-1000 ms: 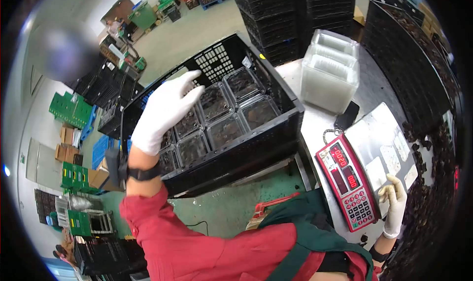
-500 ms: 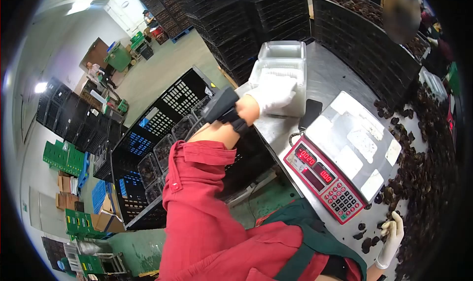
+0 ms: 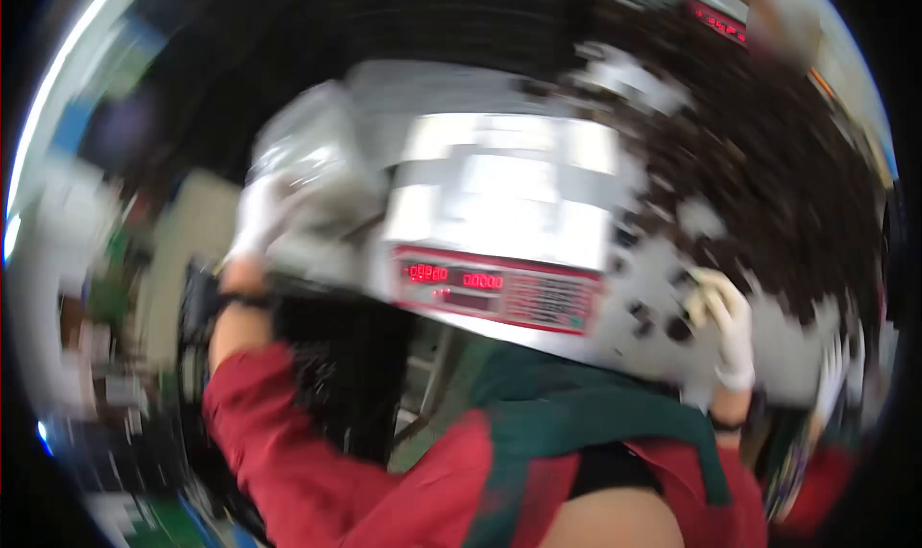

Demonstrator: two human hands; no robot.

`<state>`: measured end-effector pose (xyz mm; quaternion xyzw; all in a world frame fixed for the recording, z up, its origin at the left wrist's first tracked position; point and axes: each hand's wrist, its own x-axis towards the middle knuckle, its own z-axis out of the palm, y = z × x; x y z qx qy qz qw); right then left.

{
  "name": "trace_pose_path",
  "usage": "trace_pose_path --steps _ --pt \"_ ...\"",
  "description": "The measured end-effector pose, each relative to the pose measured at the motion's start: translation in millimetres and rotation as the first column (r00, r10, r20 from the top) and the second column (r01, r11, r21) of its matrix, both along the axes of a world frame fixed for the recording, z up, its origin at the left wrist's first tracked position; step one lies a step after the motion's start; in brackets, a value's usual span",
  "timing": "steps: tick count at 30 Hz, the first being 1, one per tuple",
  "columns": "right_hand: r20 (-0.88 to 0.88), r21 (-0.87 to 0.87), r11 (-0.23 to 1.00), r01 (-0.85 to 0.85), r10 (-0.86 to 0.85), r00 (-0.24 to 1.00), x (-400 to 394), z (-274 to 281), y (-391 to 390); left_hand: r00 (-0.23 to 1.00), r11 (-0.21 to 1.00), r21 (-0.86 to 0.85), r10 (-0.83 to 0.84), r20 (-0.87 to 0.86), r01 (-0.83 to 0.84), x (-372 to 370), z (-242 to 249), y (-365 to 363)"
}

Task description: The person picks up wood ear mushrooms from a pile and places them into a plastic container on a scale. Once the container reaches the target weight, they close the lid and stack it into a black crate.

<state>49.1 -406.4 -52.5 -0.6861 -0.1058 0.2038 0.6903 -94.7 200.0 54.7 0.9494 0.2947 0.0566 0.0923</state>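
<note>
Motion blurs the whole view. My left hand [image 3: 261,214], in a white glove, is closed on the near left side of a stack of clear plastic containers [image 3: 322,145], left of the scale. My right hand [image 3: 727,332], in a pale glove, hangs over the metal table with loosely bent fingers, nothing visible in it. A few small dark pieces [image 3: 678,329] lie just left of its fingertips. Between my hands stands a scale [image 3: 499,188] with a red front panel, lit red digits and pale patches on its plate.
A broad heap of dark pieces [image 3: 759,154] covers the right of the table [image 3: 615,341]. Black crates [image 3: 461,20] stand behind, and a black crate [image 3: 327,375] is below my left arm. Another person's gloved hand [image 3: 832,380] shows at the far right.
The view has swung right and down, so the scale now sits mid-frame. My left hand has shifted from the top of the container stack to its side. My right hand is still loosely bent.
</note>
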Motion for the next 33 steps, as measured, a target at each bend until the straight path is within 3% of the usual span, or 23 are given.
trace_pose_path --steps 1,3,5,6,10,12,14,16,18,20,21,25,28,33 --pt "0.021 -0.101 0.994 0.049 -0.047 0.999 -2.2 0.4 -7.7 0.933 0.981 -0.087 -0.136 0.332 0.174 -1.4 -11.5 6.7" --pt "0.024 -0.115 0.991 0.073 -0.071 0.997 -11.0 3.5 -28.5 0.986 0.998 0.047 -0.043 0.161 0.036 1.2 -14.4 20.0" --pt "-0.011 -0.194 0.969 0.15 -0.155 0.988 -19.0 10.6 -49.4 0.985 0.98 0.151 -0.145 0.092 0.13 -5.3 -23.4 71.3" --pt "-0.017 -0.202 0.963 0.18 -0.188 0.982 -23.3 6.0 -61.7 0.974 0.963 0.195 -0.205 0.096 0.184 -2.4 -14.6 58.6" --pt "0.013 -0.245 0.89 0.384 -0.392 0.92 -34.7 -7.8 -111.7 0.938 0.985 0.152 -0.125 0.323 0.079 28.4 21.1 -6.0" --pt "0.125 -0.36 0.778 0.515 -0.507 0.853 -39.7 -16.3 -126.5 0.823 0.956 0.129 -0.293 0.486 0.264 41.8 16.2 -40.2" --pt "0.16 -0.389 0.742 0.545 -0.528 0.834 -39.4 -28.4 -128.7 0.716 0.866 0.113 -0.47 0.516 0.487 56.3 -13.2 -93.7" --pt "0.522 -0.448 0.625 0.639 -0.398 0.755 -32.5 -48.3 -123.2 0.781 0.81 0.207 -0.585 0.218 0.549 65.0 -30.3 -163.3" --pt "0.495 -0.508 0.635 0.582 -0.338 0.801 -18.5 -55.2 -113.9 0.716 0.722 0.256 -0.685 0.135 0.642 69.9 -56.1 -203.7" --pt "0.646 -0.575 0.557 0.599 -0.14 0.751 -0.8 -72.0 -103.4 0.785 0.78 0.134 -0.619 0.027 0.611 68.8 -67.1 -233.0" --pt "0.644 -0.574 0.559 0.598 -0.143 0.752 8.3 -76.2 -97.3 0.812 0.811 -0.03 -0.582 0.041 0.584 67.1 -68.9 -238.7" --pt "0.659 -0.638 0.546 0.543 0.022 0.752 45.1 -81.2 -76.6 0.885 0.879 -0.108 -0.453 0.11 0.464 55.6 -57.4 -272.8" --pt "0.668 -0.629 0.582 0.515 0.067 0.741 70.9 -87.5 -64.2 0.865 0.87 -0.06 -0.475 0.161 0.489 47.8 -57.9 -274.0" --pt "0.651 -0.743 0.506 0.438 0.392 0.65 90.4 -85.9 -47.6 0.871 0.872 -0.09 -0.465 0.159 0.482 40.5 -65.0 -271.3"
